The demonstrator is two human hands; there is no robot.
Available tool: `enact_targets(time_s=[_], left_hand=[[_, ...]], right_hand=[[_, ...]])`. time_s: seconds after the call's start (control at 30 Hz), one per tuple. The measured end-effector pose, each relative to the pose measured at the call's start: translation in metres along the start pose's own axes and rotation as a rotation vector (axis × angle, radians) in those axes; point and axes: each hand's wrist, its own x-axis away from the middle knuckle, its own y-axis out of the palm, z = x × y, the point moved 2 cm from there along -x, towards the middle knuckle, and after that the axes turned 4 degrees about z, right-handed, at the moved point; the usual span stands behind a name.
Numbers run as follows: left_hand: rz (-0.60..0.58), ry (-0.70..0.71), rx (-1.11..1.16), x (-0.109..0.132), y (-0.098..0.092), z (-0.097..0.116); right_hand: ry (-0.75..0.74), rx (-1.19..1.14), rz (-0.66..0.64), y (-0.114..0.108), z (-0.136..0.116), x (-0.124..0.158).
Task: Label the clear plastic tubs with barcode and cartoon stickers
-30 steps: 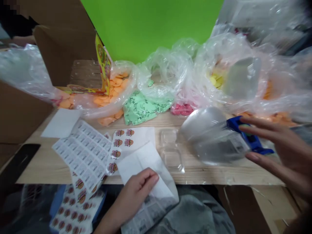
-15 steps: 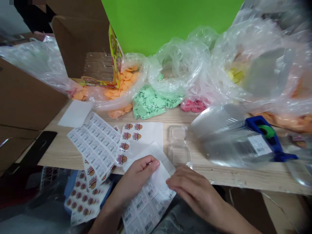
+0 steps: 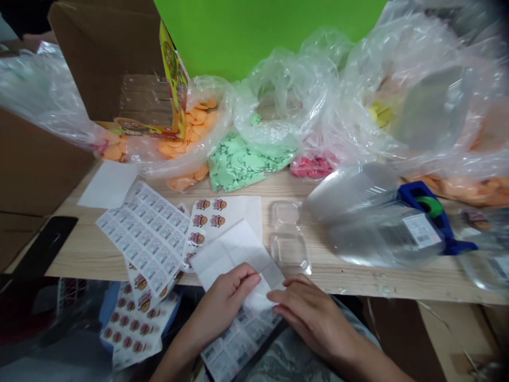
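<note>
Now your left hand [image 3: 228,298] pinches the label sheet [image 3: 234,342], right hand [image 3: 316,317] at its edge, grip unclear: top looks bare, lower labels left, open clear container [image 3: 290,251] showing none.

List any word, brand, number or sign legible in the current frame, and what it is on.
No text reads clearly:
Label sheet on the table: barcodes and print, too small.
Held label sheet at the left hand: blurred.
Burger sticker sheet: lettering too small.
White label on the clear plastic containers: barcode and print, unreadable.
Yellow-edged box: burger art, lettering unreadable.
</note>
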Motion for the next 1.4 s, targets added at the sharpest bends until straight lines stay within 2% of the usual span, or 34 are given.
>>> enact_targets(time_s=[0.1,0.23,0.33,0.37,0.43,0.53,0.57,0.63,0.77,0.83,1.23,1.4], left_hand=[[-0.005,0.028,-0.080,0.000,0.002,-0.003],[0.022,0.073,-0.196,-0.002,0.002,-0.004],[0.073,0.114,-0.272,-0.006,0.001,-0.007],[0.097,0.135,-0.308,-0.008,0.001,-0.009],[0.141,0.199,-0.385,-0.012,0.002,-0.013],[0.158,0.380,-0.473,-0.018,0.011,-0.017],[0.150,0.448,-0.489,-0.019,0.015,-0.017],[0.127,0.571,-0.504,-0.019,0.024,-0.016],[0.136,0.809,-0.616,-0.015,0.037,-0.009],[0.141,0.865,-0.680,-0.015,0.040,-0.007],[0.126,0.778,-0.723,-0.033,0.047,-0.027],[0.164,0.691,-0.664,-0.024,0.049,-0.034]], right_hand=[[0.032,-0.047,-0.042,0.002,0.005,0.003],[-0.092,0.000,-0.047,0.001,0.001,0.004],[-0.050,-0.049,-0.011,-0.007,-0.005,0.005],[0.010,-0.121,0.007,-0.011,-0.005,0.006],[0.221,-0.258,0.111,-0.020,0.002,0.006],[0.589,-0.281,0.376,-0.026,0.031,0.009],[0.660,-0.235,0.442,-0.024,0.042,0.010],[0.708,-0.177,0.491,-0.017,0.061,0.010],[0.718,-0.150,0.501,-0.003,0.078,0.009],[0.709,-0.133,0.507,0.000,0.078,0.008],[0.540,0.210,0.437,0.006,0.079,0.011],[0.373,0.107,0.184,0.003,0.080,0.010]])
